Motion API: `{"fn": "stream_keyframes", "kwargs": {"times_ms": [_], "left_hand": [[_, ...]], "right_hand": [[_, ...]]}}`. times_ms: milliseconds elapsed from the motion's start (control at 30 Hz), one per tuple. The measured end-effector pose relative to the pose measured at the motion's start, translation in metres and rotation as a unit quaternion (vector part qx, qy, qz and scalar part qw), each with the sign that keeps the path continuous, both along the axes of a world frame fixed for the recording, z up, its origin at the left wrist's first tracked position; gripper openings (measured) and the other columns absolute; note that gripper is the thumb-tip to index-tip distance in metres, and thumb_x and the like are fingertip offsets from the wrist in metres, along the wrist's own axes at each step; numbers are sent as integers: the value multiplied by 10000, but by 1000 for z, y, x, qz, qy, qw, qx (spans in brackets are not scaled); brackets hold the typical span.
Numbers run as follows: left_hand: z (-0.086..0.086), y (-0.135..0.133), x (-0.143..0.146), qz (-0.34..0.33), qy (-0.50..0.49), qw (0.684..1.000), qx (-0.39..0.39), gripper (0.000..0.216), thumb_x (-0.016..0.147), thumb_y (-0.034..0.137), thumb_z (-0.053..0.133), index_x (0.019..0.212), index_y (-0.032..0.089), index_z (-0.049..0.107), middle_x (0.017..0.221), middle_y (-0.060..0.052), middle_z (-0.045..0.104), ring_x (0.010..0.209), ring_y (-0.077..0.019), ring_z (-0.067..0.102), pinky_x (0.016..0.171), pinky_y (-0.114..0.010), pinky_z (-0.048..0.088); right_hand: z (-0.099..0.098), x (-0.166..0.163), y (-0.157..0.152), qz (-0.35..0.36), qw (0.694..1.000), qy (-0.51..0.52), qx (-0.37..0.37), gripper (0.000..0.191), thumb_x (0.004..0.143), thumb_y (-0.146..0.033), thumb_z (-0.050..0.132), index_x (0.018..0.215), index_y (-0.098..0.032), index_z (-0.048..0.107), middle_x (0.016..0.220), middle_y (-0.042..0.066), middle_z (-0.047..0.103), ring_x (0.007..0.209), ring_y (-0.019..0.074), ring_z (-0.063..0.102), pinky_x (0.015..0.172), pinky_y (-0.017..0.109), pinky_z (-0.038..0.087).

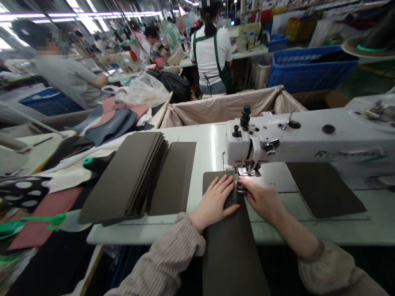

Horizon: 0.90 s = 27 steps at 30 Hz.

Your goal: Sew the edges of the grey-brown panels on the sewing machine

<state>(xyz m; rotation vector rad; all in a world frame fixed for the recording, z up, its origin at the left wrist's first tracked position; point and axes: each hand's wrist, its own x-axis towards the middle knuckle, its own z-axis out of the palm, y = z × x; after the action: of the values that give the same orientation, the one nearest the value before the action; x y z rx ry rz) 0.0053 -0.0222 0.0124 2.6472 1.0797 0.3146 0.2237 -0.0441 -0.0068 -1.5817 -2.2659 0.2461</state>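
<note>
A long dark olive-grey panel (230, 246) lies under the needle area of a white sewing machine (296, 133) and hangs over the table's front edge. My left hand (216, 201) rests flat on the panel, fingers stretched toward the presser foot (251, 170). Close to the panel's right edge, my right hand (262, 199) has its fingers closed around a small metal tool, which looks like thread snips (242, 190); the fingers partly hide it. Its fingertips are just in front of the presser foot.
Left of the machine stands a fanned stack of similar panels (123, 176), with another panel (174, 176) beside it. One more panel (327, 189) lies under the machine arm. Behind the table are a cloth-lined bin (197, 113) and a blue crate (311, 68). Other people work beyond.
</note>
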Motion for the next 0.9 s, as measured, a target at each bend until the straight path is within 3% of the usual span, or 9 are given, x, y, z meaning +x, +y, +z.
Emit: {"fn": "stream_keyframes", "kwargs": {"times_ms": [900], "left_hand": [[1,5,-1,-7,-26,1000,-5,694,904,496,592,1490,226,337,1576,-73,302,1474,-252,229,1222,-468,174]], "right_hand": [[3,-2,0,0,1000,-13,-6,517,890,-159,462,1400,-243,478,1441,23,516,1090,223,644,828,346,552]]}}
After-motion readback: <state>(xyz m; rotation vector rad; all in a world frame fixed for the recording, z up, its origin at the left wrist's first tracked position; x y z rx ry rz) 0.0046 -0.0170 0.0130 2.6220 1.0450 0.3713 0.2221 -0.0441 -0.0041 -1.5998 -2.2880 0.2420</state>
